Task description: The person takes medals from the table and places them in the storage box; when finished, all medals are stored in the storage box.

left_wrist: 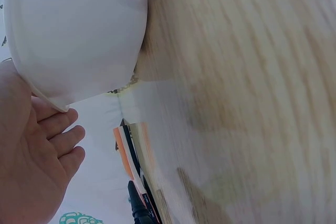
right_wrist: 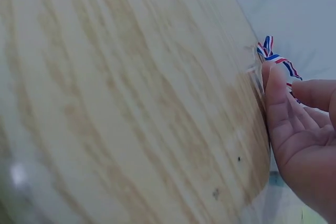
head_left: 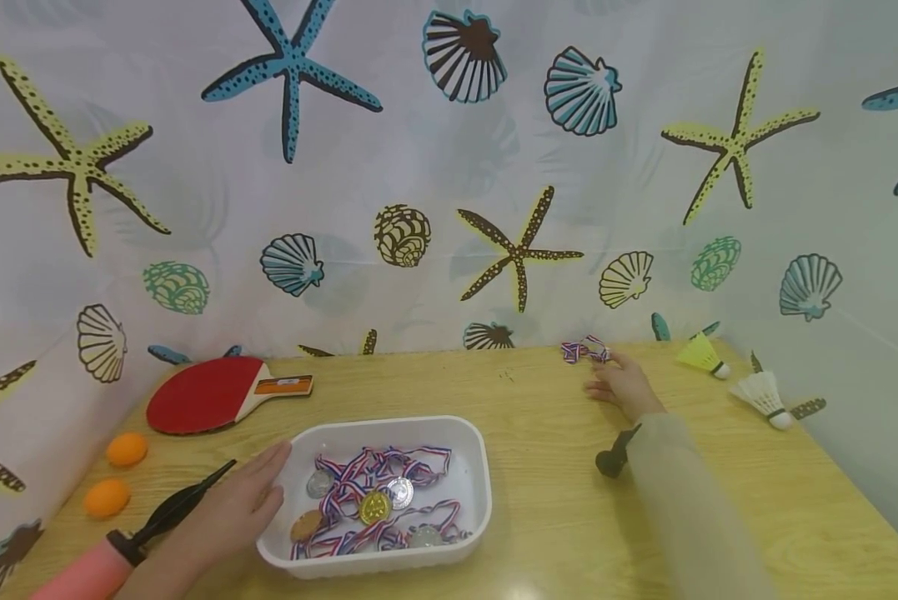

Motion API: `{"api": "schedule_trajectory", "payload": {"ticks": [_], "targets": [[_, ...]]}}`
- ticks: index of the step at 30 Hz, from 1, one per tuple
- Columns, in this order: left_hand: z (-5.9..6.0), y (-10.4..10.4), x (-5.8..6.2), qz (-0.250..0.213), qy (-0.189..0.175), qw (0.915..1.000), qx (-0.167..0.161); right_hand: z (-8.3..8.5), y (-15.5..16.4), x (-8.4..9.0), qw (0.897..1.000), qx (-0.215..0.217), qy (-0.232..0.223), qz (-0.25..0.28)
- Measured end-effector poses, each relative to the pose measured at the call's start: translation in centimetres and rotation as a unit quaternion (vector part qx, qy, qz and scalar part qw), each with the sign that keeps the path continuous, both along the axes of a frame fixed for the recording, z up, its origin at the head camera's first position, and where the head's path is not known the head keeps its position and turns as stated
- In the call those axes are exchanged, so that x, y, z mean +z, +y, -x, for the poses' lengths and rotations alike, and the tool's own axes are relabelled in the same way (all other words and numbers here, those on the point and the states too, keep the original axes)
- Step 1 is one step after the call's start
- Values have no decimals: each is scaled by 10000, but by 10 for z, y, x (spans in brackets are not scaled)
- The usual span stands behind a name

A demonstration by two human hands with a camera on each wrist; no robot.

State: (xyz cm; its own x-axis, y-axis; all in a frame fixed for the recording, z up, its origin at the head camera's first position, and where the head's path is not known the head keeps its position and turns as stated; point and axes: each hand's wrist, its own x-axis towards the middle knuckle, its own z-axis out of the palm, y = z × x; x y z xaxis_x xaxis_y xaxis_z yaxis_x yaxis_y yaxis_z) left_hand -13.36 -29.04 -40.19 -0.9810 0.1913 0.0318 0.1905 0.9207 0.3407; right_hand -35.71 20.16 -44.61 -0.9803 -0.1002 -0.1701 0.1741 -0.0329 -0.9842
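Note:
My left hand point(head_left: 231, 504) rests at the left rim of a white plastic tub point(head_left: 486, 500), its fingers mostly extended. In the left wrist view, the tub's rim covers part of the fingers point(left_wrist: 65, 142). Inside the tub lie several medals, among them a gold medal point(head_left: 375, 507), tangled with striped ribbons. At the table's back edge my right hand point(head_left: 623, 387) reaches to a bunched red, white and blue ribbon point(head_left: 579, 348). The right wrist view shows the ribbon point(right_wrist: 286, 66) between spread thumb and fingers; no firm grip is visible.
A red table tennis paddle point(head_left: 208, 396) and two orange balls point(head_left: 127, 449) point(head_left: 107, 497) lie at the left. On the right are a yellow shuttlecock point(head_left: 702, 357) and a white shuttlecock point(head_left: 764, 398). A patterned curtain point(head_left: 418, 167) hangs behind the wooden table point(head_left: 546, 500).

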Motion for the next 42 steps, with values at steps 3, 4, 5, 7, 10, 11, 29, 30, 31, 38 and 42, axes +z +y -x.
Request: {"api": "schedule_trajectory", "payload": {"ticks": [3, 4, 5, 7, 10, 11, 29, 30, 31, 38, 42], "targets": [[0, 0, 0, 18, -2, 10000, 8, 1, 1, -1, 9998, 190, -14, -5], [0, 0, 1, 16, -30, 10000, 25, 1, 2, -1, 9997, 247, -14, -44], [0, 1, 1, 15, -49, 10000, 29, 1, 2, -1, 9995, 292, -17, -75], [0, 1, 0, 11, -87, 10000, 28, 1, 2, -1, 9994, 272, 3, -191], [0, 1, 0, -1, -139, 9999, 21, 0, 1, 1, 9992, -74, 93, -392], [0, 1, 0, -2, -138, 9999, 18, 0, 1, 1, 9986, -237, 133, -460], [1, 1, 1, -3, -239, 9997, 51, -11, 13, 21, 9944, 198, 655, -809], [1, 1, 1, -1, -271, 9996, 59, -12, 13, 22, 9934, 310, 734, -827], [1, 1, 1, 0, -274, 9996, 61, -12, 13, 22, 9924, 405, 792, -845], [1, 1, 0, -23, -191, 9998, 30, -10, 16, 18, 9833, 1111, 880, -1140], [1, 1, 0, -36, -199, 9998, 63, -11, 16, 18, 9793, 1300, 942, -1230]]}}
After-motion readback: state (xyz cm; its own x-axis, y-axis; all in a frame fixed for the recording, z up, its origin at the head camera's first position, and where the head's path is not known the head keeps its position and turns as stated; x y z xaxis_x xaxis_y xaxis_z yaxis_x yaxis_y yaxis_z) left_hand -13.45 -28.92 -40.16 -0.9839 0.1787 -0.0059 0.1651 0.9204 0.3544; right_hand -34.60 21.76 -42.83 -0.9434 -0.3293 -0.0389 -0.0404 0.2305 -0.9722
